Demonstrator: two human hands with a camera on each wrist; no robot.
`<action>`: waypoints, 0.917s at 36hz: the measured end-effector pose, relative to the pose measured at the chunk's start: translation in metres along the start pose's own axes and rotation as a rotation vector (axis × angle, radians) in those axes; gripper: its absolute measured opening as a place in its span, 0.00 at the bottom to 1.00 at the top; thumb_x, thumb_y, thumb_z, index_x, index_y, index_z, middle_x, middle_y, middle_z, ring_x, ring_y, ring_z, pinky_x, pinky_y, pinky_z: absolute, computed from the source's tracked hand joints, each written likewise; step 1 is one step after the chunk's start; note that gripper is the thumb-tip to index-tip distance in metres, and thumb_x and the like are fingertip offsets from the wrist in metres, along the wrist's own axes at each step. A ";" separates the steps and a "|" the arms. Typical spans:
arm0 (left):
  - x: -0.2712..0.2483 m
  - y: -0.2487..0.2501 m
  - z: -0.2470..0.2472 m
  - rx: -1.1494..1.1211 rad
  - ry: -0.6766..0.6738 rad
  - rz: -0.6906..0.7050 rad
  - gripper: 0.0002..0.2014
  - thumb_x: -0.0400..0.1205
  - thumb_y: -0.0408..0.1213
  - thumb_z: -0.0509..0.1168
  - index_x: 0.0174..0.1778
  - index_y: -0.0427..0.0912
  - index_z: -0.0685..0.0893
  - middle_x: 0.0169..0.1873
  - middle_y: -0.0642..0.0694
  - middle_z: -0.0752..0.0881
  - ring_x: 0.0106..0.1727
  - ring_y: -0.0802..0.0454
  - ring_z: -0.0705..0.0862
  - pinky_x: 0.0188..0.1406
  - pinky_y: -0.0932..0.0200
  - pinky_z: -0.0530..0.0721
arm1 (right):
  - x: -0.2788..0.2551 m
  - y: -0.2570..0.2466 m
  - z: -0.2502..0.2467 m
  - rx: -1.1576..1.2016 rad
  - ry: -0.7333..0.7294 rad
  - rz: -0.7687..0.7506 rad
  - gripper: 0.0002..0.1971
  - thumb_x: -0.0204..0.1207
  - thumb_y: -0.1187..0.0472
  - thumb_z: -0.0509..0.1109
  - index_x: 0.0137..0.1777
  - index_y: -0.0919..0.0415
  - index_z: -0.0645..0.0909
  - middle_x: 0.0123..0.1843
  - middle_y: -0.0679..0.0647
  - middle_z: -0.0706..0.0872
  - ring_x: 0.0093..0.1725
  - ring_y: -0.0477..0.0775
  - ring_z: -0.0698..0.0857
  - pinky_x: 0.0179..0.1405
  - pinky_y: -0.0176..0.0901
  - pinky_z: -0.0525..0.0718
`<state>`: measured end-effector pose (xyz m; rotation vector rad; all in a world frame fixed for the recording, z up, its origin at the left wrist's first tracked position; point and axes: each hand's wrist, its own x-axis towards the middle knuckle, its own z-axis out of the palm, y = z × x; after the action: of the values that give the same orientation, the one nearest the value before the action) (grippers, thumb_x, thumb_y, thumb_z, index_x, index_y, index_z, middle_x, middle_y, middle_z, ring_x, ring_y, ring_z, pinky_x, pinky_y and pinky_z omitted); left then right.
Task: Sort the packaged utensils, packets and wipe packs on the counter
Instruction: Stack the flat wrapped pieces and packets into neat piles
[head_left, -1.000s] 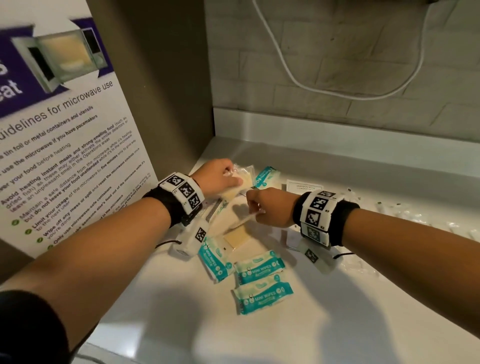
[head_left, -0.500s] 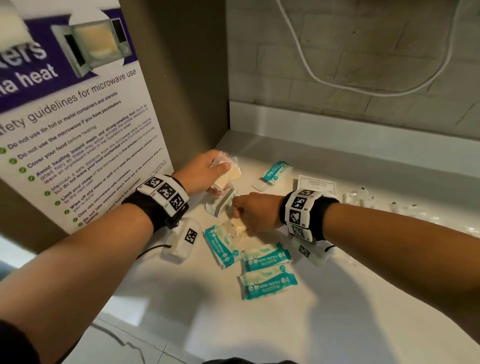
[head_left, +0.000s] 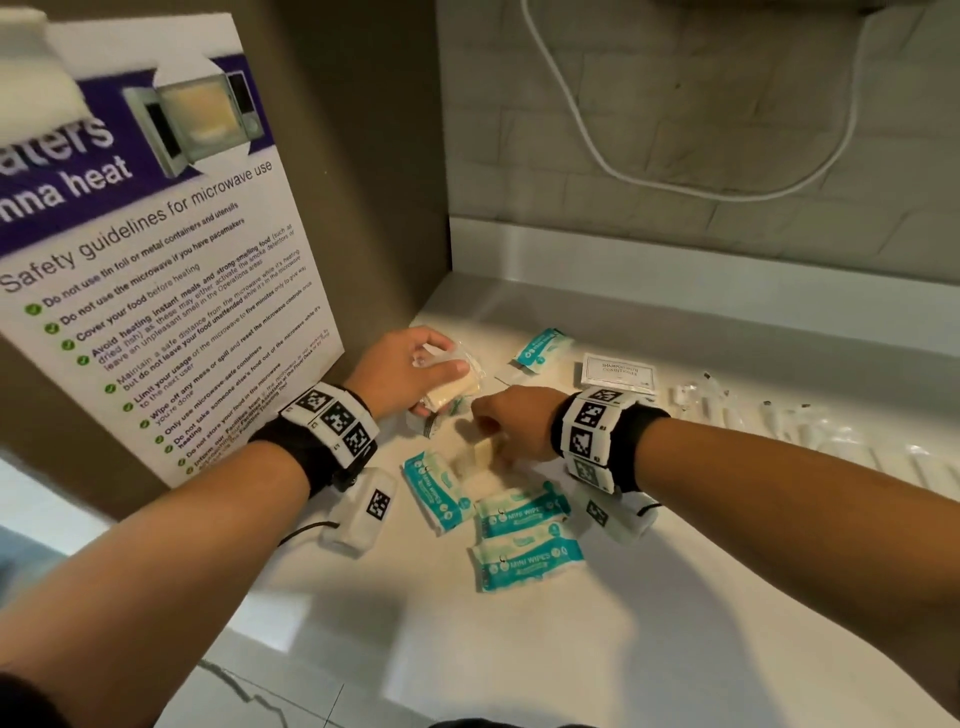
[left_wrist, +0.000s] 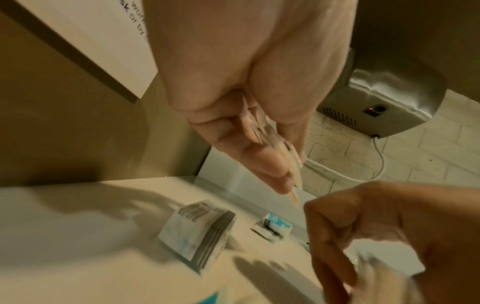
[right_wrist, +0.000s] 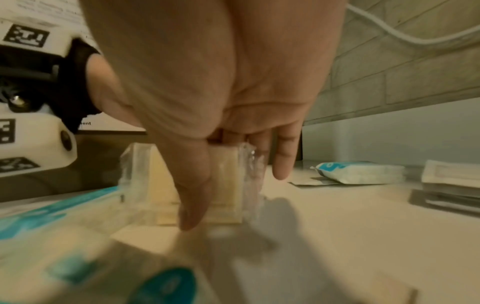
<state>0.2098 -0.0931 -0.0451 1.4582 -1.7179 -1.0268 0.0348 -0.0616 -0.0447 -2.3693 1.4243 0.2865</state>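
Note:
My left hand (head_left: 415, 371) holds a stack of clear-wrapped pale yellow packets (head_left: 453, 387) between thumb and fingers, raised a little above the white counter (head_left: 519, 649); the left wrist view shows the packets (left_wrist: 270, 142) edge-on in that grip. My right hand (head_left: 511, 426) pinches another clear-wrapped yellow packet (head_left: 475, 454) standing on the counter; the right wrist view shows this packet (right_wrist: 228, 181) between thumb and fingers. Three teal mini wipe packs (head_left: 522, 514) lie just in front of the hands. Another teal wipe pack (head_left: 543, 348) lies farther back.
A white sachet stack (head_left: 618, 370) and several clear-wrapped white utensils (head_left: 769, 421) lie to the right along the back. A microwave safety poster (head_left: 156, 270) stands on the left wall. A hand dryer (left_wrist: 384, 107) and its white cord (head_left: 623, 171) hang on the brick wall.
The left hand has lifted its packets slightly and drawn them left. The right hand has moved down onto the yellow packet by the wipe packs and taken hold of it.

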 end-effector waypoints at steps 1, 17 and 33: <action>-0.001 0.001 0.002 0.018 -0.003 0.002 0.13 0.76 0.40 0.76 0.55 0.46 0.86 0.54 0.39 0.83 0.51 0.42 0.88 0.36 0.46 0.92 | -0.004 0.002 0.000 0.016 0.029 0.006 0.13 0.71 0.61 0.73 0.54 0.54 0.76 0.39 0.42 0.77 0.45 0.52 0.81 0.44 0.45 0.81; -0.060 0.064 0.083 -0.127 -0.419 0.051 0.10 0.87 0.43 0.62 0.58 0.49 0.86 0.54 0.37 0.88 0.44 0.49 0.88 0.35 0.53 0.89 | -0.121 0.045 0.015 0.394 0.550 0.263 0.39 0.53 0.56 0.88 0.63 0.57 0.74 0.56 0.49 0.73 0.49 0.50 0.75 0.46 0.37 0.75; -0.131 0.068 0.176 0.527 -0.680 0.381 0.17 0.78 0.39 0.70 0.58 0.45 0.72 0.48 0.50 0.81 0.46 0.51 0.79 0.39 0.58 0.74 | -0.224 0.056 0.085 0.088 0.311 0.276 0.19 0.68 0.40 0.74 0.50 0.51 0.78 0.45 0.48 0.83 0.42 0.53 0.82 0.33 0.42 0.71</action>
<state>0.0475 0.0671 -0.0687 1.0334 -2.7936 -0.9550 -0.1192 0.1303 -0.0542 -2.2144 1.8681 -0.0806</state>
